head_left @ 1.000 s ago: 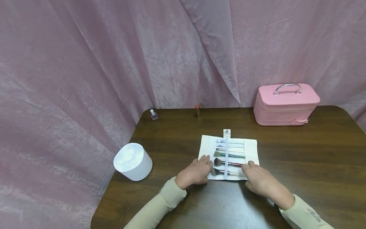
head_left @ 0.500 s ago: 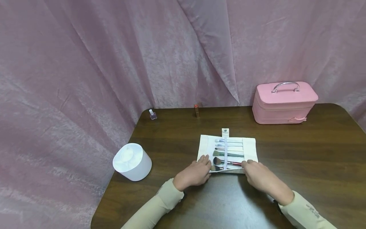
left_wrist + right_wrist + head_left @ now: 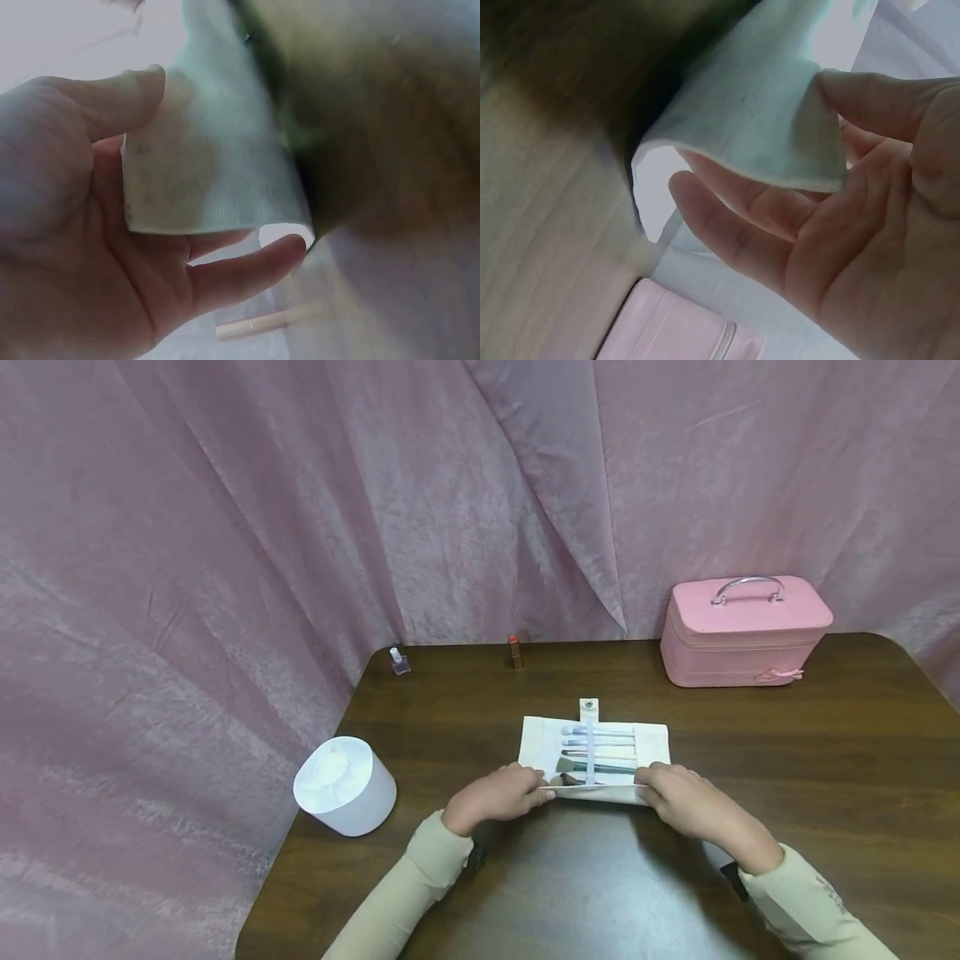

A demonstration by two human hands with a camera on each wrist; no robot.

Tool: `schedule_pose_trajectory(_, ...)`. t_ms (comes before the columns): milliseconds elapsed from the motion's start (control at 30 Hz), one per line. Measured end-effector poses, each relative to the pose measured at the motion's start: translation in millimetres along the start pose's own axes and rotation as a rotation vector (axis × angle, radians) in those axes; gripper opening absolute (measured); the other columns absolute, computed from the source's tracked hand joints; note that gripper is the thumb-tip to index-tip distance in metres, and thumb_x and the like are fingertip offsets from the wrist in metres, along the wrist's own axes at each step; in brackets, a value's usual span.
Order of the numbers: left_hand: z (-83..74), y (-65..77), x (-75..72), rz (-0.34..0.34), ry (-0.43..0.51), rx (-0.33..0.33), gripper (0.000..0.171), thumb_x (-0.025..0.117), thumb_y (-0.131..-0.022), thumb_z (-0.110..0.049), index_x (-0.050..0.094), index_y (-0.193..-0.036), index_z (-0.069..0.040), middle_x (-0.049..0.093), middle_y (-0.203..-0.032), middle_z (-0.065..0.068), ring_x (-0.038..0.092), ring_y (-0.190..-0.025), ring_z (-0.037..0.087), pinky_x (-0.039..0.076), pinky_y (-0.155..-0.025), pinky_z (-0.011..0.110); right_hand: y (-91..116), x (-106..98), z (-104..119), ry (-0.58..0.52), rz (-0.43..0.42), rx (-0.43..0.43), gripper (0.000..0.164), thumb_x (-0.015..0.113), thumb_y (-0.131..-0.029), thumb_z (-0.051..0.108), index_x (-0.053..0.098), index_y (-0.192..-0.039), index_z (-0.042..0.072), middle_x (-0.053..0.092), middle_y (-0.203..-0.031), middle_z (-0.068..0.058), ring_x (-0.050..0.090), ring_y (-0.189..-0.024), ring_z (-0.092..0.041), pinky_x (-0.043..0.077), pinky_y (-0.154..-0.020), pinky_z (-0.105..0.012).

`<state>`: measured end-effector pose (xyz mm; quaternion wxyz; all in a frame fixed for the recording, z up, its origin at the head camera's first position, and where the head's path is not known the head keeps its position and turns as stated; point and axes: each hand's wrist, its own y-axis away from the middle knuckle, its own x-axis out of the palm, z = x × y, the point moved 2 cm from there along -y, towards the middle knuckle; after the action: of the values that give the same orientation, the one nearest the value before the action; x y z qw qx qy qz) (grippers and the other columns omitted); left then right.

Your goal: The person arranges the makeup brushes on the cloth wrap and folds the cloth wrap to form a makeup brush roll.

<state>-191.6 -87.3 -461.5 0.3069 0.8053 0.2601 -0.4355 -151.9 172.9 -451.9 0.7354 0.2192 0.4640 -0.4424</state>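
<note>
A white fabric brush roll [image 3: 654,742] lies on the wooden table, its near edge folded up and over. Several makeup brushes [image 3: 615,768] sit in it under a pale strap; the folded edge hides the nearest ones. At the near left corner my left hand [image 3: 497,793] pinches the folded edge between thumb and fingers. My right hand [image 3: 688,802] grips the same edge at the near right corner. In both wrist views the cloth bends round in a curve, with the thumb on its outer face and fingers behind. A snap tab [image 3: 588,708] sticks out from the far edge.
A white round container [image 3: 367,793] stands at the table's left edge. A nail polish bottle [image 3: 401,662] and a lipstick [image 3: 516,652] stand along the back edge. At the back right is a pink case [image 3: 742,647] with a metal handle.
Both hands have lifted the near edge of the brush roll and turned it away from the body. It has come over the nearest brushes, which were in plain sight before.
</note>
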Motion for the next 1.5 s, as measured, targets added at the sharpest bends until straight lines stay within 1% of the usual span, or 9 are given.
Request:
schedule_pose_trajectory(167,7.8,-3.6,-7.4,-0.001,0.118,-0.016,0.041,0.053,-0.107,-0.026,0.062,-0.072,-0.006,0.034,-0.057,-0.009,0.029,-0.052,0.005,0.028,-0.052,0.022,-7,-4,-6,-0.044,0.026,-0.021,0.027,0.062,-0.096,0.003,0.051,-0.076,0.017,0.037,-0.066,0.009,0.039,-0.063,-0.009,0.038,-0.059,-0.031)
schedule_pose_trajectory(333,13.0,-10.5,-13.7,-0.051,0.135,-0.017,0.049,0.054,-0.106,-0.027,0.045,-0.06,-0.015,0.03,-0.055,-0.009,0.026,-0.051,0.005,0.026,-0.052,0.022,-14,-9,-14,-0.096,0.038,-0.001,0.029,0.06,-0.098,0.004,0.047,-0.075,0.017,0.033,-0.064,0.009,0.036,-0.059,-0.008,0.035,-0.057,-0.029)
schedule_pose_trajectory(467,16.5,-17.4,-18.3,-0.102,0.156,-0.049,0.051,0.056,-0.105,-0.026,0.04,-0.057,-0.017,0.028,-0.055,-0.009,0.026,-0.051,0.005,0.025,-0.052,0.022,-21,-11,-22,-0.112,0.043,0.019,0.028,0.06,-0.098,0.005,0.048,-0.076,0.016,0.033,-0.064,0.008,0.036,-0.059,-0.009,0.035,-0.057,-0.029)
schedule_pose_trajectory(600,19.4,-24.8,-20.6,-0.138,0.165,-0.092,0.052,0.059,-0.104,-0.024,0.039,-0.056,-0.017,0.026,-0.054,-0.009,0.025,-0.051,0.006,0.025,-0.052,0.022,-28,-11,-27,-0.113,0.035,0.011,0.023,0.061,-0.098,0.004,0.054,-0.078,0.014,0.038,-0.066,0.008,0.041,-0.063,-0.011,0.037,-0.06,-0.031)
schedule_pose_trajectory(800,21.3,-34.3,-23.2,-0.189,0.12,-0.109,0.052,0.062,-0.102,-0.023,0.039,-0.056,-0.017,0.023,-0.054,-0.009,0.023,-0.053,0.006,0.023,-0.053,0.022,-37,-11,-34,-0.097,0.013,0.002,0.018,0.062,-0.095,0.003,0.06,-0.079,0.012,0.051,-0.072,0.005,0.048,-0.07,-0.015,0.043,-0.065,-0.037)
schedule_pose_trajectory(1033,25.4,-44.8,-24.8,-0.22,0.117,-0.145,0.051,0.064,-0.101,-0.024,0.04,-0.057,-0.018,0.025,-0.054,-0.009,0.024,-0.051,0.007,0.025,-0.052,0.023,-46,-12,-43,-0.072,0.007,0.041,0.01,0.064,-0.093,0.006,0.067,-0.084,0.01,0.064,-0.081,-0.001,0.058,-0.075,-0.02,0.048,-0.069,-0.044)
schedule_pose_trajectory(1200,27.7,-53.1,-25.6,-0.224,0.093,-0.178,0.045,0.066,-0.1,-0.024,0.05,-0.059,-0.015,0.032,-0.055,-0.007,0.031,-0.053,0.009,0.03,-0.054,0.024,-53,-13,-46,-0.06,0.029,0.073,0.009,0.065,-0.094,0.009,0.068,-0.086,0.008,0.066,-0.081,-0.002,0.058,-0.073,-0.02,0.048,-0.067,-0.045)
schedule_pose_trajectory(1367,27.8,-61.1,-25.4,-0.192,0.041,-0.216,0.023,0.068,-0.098,-0.025,0.075,-0.08,-0.013,0.058,-0.07,-0.007,0.046,-0.064,0.011,0.039,-0.061,0.026,-58,-13,-48,-0.054,0.06,0.136,0.009,0.066,-0.094,0.009,0.07,-0.087,0.006,0.067,-0.082,-0.004,0.058,-0.071,-0.021,0.048,-0.066,-0.043)
schedule_pose_trajectory(1500,27.9,-64.9,-24.2,-0.174,0.025,-0.246,0.017,0.07,-0.097,-0.025,0.078,-0.089,-0.012,0.065,-0.078,-0.005,0.05,-0.067,0.012,0.042,-0.062,0.028,-60,-11,-50,-0.042,0.056,0.181,0.009,0.068,-0.093,0.011,0.071,-0.087,0.004,0.07,-0.085,-0.009,0.062,-0.076,-0.026,0.05,-0.07,-0.048)
